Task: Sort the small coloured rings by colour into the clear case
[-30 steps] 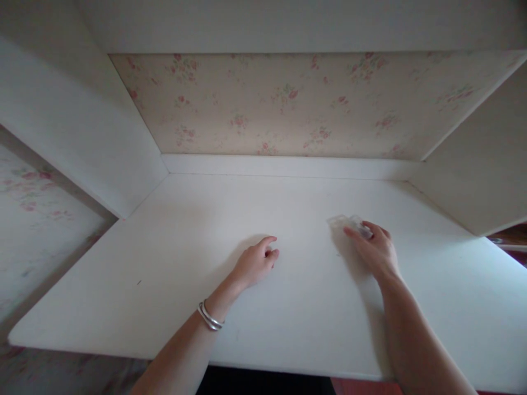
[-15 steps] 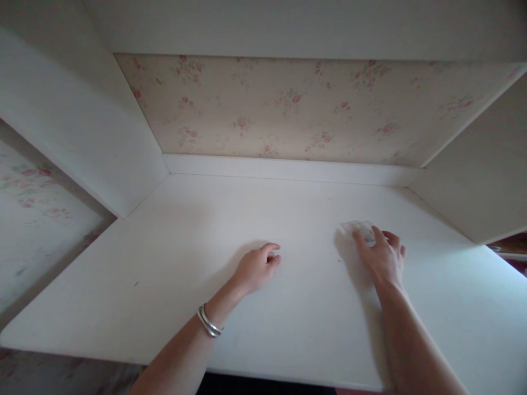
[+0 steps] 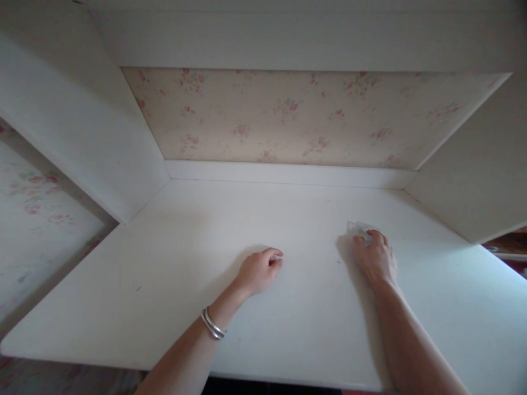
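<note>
Wipe (image 3: 357, 227) on desk (image 3: 288, 219), just beyond right hand (image 3: 375, 259) fingers (image 3: 373, 236); left hand (image 3: 258, 270) well apart, left of them.

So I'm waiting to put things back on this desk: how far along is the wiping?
Nothing shows which parts are already wiped. The right hand presses a crumpled wipe on the right-centre of the white desktop; the left hand rests loosely curled. A small dark speck remains far left.

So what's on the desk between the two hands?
Nothing. In the head view, only bare white desk top lies between the left hand and the right hand, which presses on a small clear wipe.
</note>
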Action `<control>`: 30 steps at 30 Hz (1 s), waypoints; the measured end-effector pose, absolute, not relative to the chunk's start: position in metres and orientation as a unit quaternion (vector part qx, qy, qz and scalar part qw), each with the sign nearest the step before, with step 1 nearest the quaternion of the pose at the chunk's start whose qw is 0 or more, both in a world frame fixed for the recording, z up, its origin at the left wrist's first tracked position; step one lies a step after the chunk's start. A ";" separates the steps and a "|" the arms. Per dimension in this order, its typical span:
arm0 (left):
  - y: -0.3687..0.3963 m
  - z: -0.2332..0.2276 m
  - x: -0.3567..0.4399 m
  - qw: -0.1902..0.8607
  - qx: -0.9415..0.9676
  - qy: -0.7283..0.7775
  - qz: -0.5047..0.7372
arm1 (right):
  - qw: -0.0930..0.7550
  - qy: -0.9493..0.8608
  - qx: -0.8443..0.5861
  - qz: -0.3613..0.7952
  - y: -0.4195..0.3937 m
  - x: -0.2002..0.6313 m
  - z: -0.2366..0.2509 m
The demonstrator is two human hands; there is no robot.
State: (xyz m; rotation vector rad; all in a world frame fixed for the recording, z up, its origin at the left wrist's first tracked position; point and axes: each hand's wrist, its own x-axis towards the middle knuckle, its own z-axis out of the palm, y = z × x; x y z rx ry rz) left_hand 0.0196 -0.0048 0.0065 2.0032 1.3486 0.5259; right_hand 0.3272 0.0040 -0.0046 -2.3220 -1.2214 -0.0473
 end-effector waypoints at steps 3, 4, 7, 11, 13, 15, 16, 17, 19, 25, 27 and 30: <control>-0.004 0.007 0.020 0.344 0.757 0.519 0.197 | 0.239 -0.465 -0.852 -0.035 0.004 0.326 -0.006; -0.004 0.006 0.020 0.347 0.756 0.519 0.197 | 0.233 -0.471 -0.850 -0.046 0.003 0.325 -0.006; -0.004 0.006 0.020 0.345 0.757 0.518 0.198 | 0.236 -0.486 -0.834 -0.113 0.000 0.317 -0.002; -0.004 0.006 0.021 0.328 0.767 0.516 0.194 | 0.275 -0.537 -0.779 -0.173 -0.002 0.295 0.005; -0.005 0.007 0.022 0.315 0.774 0.514 0.193 | 0.269 -0.603 -0.741 -0.121 -0.003 0.277 0.005; -0.005 0.008 0.023 0.302 0.779 0.514 0.194 | 0.253 -0.653 -0.714 -0.013 -0.004 0.254 0.004; -0.006 0.009 0.023 0.296 0.780 0.516 0.194 | 0.242 -0.661 -0.709 0.040 -0.005 0.242 0.004; -0.006 0.009 0.024 0.290 0.781 0.519 0.193 | 0.231 -0.668 -0.703 0.074 -0.007 0.228 0.004; -0.007 0.009 0.024 0.269 0.787 0.522 0.189 | 0.212 -0.689 -0.686 0.095 -0.011 0.202 0.006; -0.010 0.008 0.026 0.190 0.804 0.545 0.147 | 0.109 -0.766 -0.630 0.070 -0.024 0.157 0.015; -0.011 0.008 0.027 0.186 0.805 0.547 0.136 | 0.097 -0.760 -0.639 0.073 -0.024 0.155 0.016; -0.013 0.011 0.027 0.181 0.811 0.542 0.128 | 0.108 -0.762 -0.634 0.077 -0.024 0.160 0.015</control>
